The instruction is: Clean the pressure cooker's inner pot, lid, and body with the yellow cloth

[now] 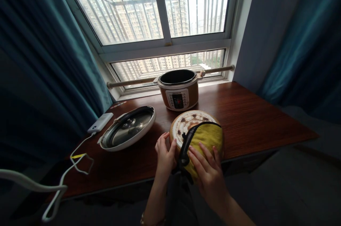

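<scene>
A round pot (pixel 182 125) lies upside down near the table's front edge, its whitish base marked with brown stains and its side golden brown. My left hand (pixel 165 153) grips its left side, thumb and fingers bent against the wall. Over the right part of the pot lies a yellow cloth (pixel 209 134) with a black edge; its exact kind is unclear. My right hand (pixel 209 169) presses the cloth against the pot, fingers slightly apart. Behind stands an electric cooker body (pixel 193 96), lidless, with a dark opening and a front control panel.
Left of the pot, a cooker lid (pixel 142 135) rests with its metal inside facing up. A white power bank (pixel 99 123) with a white cable (pixel 64 176) lies at the table's left side. The wooden table (pixel 255 123) ends at a barred window (pixel 165 41) between blue curtains.
</scene>
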A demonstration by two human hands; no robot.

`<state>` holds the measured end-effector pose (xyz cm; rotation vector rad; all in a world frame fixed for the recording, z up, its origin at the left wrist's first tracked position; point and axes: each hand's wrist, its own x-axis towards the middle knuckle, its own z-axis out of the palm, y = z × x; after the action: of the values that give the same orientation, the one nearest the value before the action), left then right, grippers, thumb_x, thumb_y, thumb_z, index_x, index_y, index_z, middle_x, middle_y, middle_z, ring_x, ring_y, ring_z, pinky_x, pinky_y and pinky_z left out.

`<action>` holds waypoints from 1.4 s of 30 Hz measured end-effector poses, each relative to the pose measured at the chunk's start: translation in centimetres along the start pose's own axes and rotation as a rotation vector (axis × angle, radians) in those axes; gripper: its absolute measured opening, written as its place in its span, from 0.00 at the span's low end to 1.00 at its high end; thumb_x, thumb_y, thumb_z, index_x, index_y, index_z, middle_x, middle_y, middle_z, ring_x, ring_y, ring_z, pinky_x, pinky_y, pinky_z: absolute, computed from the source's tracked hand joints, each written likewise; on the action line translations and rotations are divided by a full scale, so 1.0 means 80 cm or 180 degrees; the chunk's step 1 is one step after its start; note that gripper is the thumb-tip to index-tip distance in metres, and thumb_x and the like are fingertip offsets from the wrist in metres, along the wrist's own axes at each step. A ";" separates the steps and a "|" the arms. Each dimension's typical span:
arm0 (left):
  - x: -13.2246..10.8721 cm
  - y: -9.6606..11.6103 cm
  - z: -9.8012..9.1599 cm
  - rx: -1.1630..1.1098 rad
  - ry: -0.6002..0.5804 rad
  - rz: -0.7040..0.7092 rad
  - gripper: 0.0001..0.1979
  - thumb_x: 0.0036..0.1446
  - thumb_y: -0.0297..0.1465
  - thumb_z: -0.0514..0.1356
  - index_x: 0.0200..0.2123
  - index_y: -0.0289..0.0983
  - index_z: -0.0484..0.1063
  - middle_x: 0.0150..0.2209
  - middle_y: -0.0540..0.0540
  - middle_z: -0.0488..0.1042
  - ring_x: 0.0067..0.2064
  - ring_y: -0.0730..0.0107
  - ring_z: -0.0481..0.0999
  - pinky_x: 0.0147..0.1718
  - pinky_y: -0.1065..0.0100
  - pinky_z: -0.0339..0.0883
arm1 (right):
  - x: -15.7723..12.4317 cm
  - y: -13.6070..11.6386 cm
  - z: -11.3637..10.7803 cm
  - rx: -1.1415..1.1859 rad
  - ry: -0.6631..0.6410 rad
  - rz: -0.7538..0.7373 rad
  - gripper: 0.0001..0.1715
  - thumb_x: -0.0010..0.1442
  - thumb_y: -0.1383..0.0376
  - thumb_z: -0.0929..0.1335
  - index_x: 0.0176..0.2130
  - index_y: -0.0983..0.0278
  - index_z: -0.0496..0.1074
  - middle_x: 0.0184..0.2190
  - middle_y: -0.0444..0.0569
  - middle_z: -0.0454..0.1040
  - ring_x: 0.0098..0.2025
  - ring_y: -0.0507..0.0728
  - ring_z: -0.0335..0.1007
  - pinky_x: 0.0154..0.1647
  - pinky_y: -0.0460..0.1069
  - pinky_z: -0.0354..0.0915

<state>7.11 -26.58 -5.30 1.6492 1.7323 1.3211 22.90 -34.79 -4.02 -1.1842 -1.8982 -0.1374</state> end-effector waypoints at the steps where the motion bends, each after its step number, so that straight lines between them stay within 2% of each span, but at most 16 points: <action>1: 0.000 0.000 0.000 0.0009 -0.0007 0.0015 0.18 0.53 0.41 0.53 0.44 0.38 0.65 0.47 0.42 0.68 0.53 0.57 0.63 0.55 0.53 0.52 | 0.001 0.001 -0.002 0.0023 0.0004 -0.0025 0.24 0.60 0.71 0.56 0.55 0.64 0.62 0.53 0.46 0.68 0.60 0.60 0.52 0.63 0.59 0.38; 4: 0.000 -0.001 -0.001 0.0030 -0.0037 -0.0011 0.17 0.53 0.40 0.53 0.44 0.38 0.65 0.48 0.42 0.67 0.54 0.56 0.62 0.55 0.53 0.52 | 0.006 0.023 -0.006 0.0084 -0.0009 0.0065 0.23 0.59 0.70 0.58 0.53 0.64 0.63 0.51 0.49 0.69 0.58 0.59 0.55 0.62 0.58 0.42; 6: 0.000 -0.001 -0.002 0.0024 -0.0059 -0.0050 0.17 0.53 0.40 0.53 0.44 0.38 0.65 0.48 0.41 0.67 0.54 0.56 0.61 0.55 0.53 0.51 | 0.010 0.047 -0.007 0.0127 0.0127 0.0372 0.20 0.59 0.68 0.59 0.51 0.66 0.65 0.50 0.53 0.69 0.57 0.59 0.57 0.61 0.59 0.46; 9: -0.002 0.001 -0.002 -0.0002 -0.0085 -0.0068 0.18 0.54 0.41 0.53 0.45 0.39 0.65 0.49 0.42 0.66 0.55 0.56 0.60 0.56 0.53 0.50 | 0.012 0.083 -0.009 0.0372 0.0513 0.1290 0.18 0.61 0.62 0.59 0.48 0.68 0.66 0.48 0.58 0.69 0.52 0.61 0.63 0.53 0.57 0.57; 11: -0.003 0.003 -0.002 -0.0019 -0.0074 -0.0058 0.17 0.54 0.41 0.53 0.45 0.39 0.65 0.49 0.42 0.66 0.55 0.56 0.60 0.56 0.53 0.49 | 0.010 0.099 -0.011 0.0592 0.0622 0.2002 0.21 0.61 0.56 0.58 0.43 0.68 0.68 0.41 0.57 0.72 0.44 0.61 0.69 0.43 0.53 0.64; 15: -0.005 0.003 -0.003 -0.0260 -0.0061 -0.0198 0.18 0.53 0.41 0.55 0.45 0.39 0.66 0.48 0.42 0.67 0.55 0.56 0.61 0.56 0.52 0.50 | -0.003 0.105 -0.016 0.0668 0.0414 0.2968 0.29 0.60 0.48 0.56 0.28 0.68 0.70 0.22 0.53 0.72 0.26 0.59 0.69 0.25 0.49 0.62; 18: -0.006 -0.002 0.000 -0.0762 -0.0057 -0.0453 0.21 0.51 0.43 0.58 0.46 0.39 0.67 0.48 0.41 0.68 0.54 0.56 0.63 0.54 0.54 0.53 | -0.006 0.087 -0.018 0.0429 0.0443 0.2578 0.26 0.62 0.52 0.56 0.33 0.69 0.70 0.30 0.58 0.74 0.34 0.62 0.71 0.33 0.51 0.65; 21: -0.006 -0.006 0.004 -0.1307 -0.0051 -0.0625 0.24 0.49 0.45 0.59 0.46 0.38 0.68 0.49 0.40 0.68 0.53 0.56 0.66 0.52 0.57 0.58 | 0.001 0.061 -0.018 0.0115 0.0471 0.1483 0.21 0.62 0.61 0.57 0.48 0.72 0.66 0.51 0.63 0.67 0.54 0.64 0.61 0.51 0.58 0.60; 24: -0.006 -0.006 0.003 -0.1704 -0.0140 -0.0754 0.25 0.53 0.47 0.55 0.48 0.36 0.67 0.51 0.39 0.68 0.53 0.57 0.66 0.51 0.59 0.60 | 0.010 0.040 -0.018 -0.0021 -0.0106 0.0230 0.23 0.59 0.69 0.58 0.54 0.69 0.62 0.55 0.58 0.63 0.60 0.62 0.52 0.58 0.61 0.52; 26: -0.011 -0.007 -0.002 -0.1843 -0.0107 -0.0856 0.25 0.55 0.46 0.52 0.50 0.37 0.65 0.53 0.39 0.66 0.55 0.60 0.64 0.51 0.60 0.59 | 0.012 0.034 -0.018 -0.0044 -0.0469 -0.0271 0.24 0.58 0.69 0.59 0.55 0.67 0.62 0.54 0.54 0.65 0.60 0.61 0.52 0.59 0.60 0.51; 29: -0.037 -0.018 -0.011 -0.2001 0.0202 -0.0968 0.23 0.53 0.44 0.57 0.48 0.38 0.66 0.51 0.41 0.68 0.54 0.63 0.67 0.50 0.64 0.60 | 0.011 0.035 -0.016 -0.0110 -0.0491 -0.0376 0.26 0.59 0.67 0.60 0.56 0.66 0.61 0.54 0.52 0.65 0.59 0.60 0.54 0.57 0.58 0.53; 32: -0.083 -0.043 -0.012 -0.2024 0.0375 -0.1394 0.17 0.45 0.43 0.64 0.32 0.34 0.71 0.32 0.46 0.74 0.36 0.68 0.74 0.38 0.69 0.66 | 0.007 0.039 -0.011 -0.0104 -0.0396 -0.0359 0.25 0.59 0.64 0.60 0.56 0.65 0.61 0.53 0.52 0.66 0.57 0.60 0.57 0.56 0.57 0.54; 34: -0.117 -0.063 -0.005 -0.2118 0.0254 -0.1918 0.19 0.42 0.45 0.65 0.22 0.34 0.70 0.21 0.50 0.70 0.25 0.72 0.70 0.25 0.72 0.64 | 0.006 0.040 -0.008 -0.0089 -0.0363 -0.0332 0.25 0.59 0.63 0.60 0.56 0.64 0.62 0.53 0.51 0.67 0.57 0.60 0.58 0.56 0.57 0.53; 36: -0.145 -0.078 0.008 -0.2366 -0.0074 -0.2400 0.23 0.39 0.49 0.64 0.16 0.34 0.67 0.19 0.48 0.70 0.23 0.71 0.70 0.22 0.72 0.62 | 0.006 0.040 -0.006 -0.0067 -0.0351 -0.0289 0.25 0.59 0.63 0.60 0.55 0.65 0.62 0.53 0.51 0.67 0.57 0.60 0.58 0.56 0.57 0.53; 39: -0.164 -0.081 0.029 -0.2789 -0.0421 -0.2939 0.19 0.30 0.42 0.70 0.20 0.33 0.73 0.25 0.43 0.75 0.29 0.65 0.75 0.29 0.69 0.67 | 0.006 0.038 -0.006 -0.0072 -0.0325 -0.0242 0.24 0.59 0.65 0.59 0.55 0.65 0.63 0.52 0.51 0.68 0.56 0.60 0.59 0.56 0.56 0.53; 42: -0.162 -0.061 0.045 -0.3316 -0.0226 -0.3143 0.20 0.27 0.31 0.72 0.30 0.36 0.75 0.31 0.45 0.77 0.33 0.65 0.77 0.36 0.67 0.68 | 0.007 0.037 -0.006 -0.0096 -0.0272 -0.0248 0.24 0.58 0.66 0.60 0.54 0.63 0.63 0.51 0.51 0.69 0.55 0.59 0.60 0.55 0.56 0.54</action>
<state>10.19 -36.65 -15.02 0.1862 1.1318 1.2208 25.41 -33.06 -4.30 -1.1529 -2.0247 -0.1605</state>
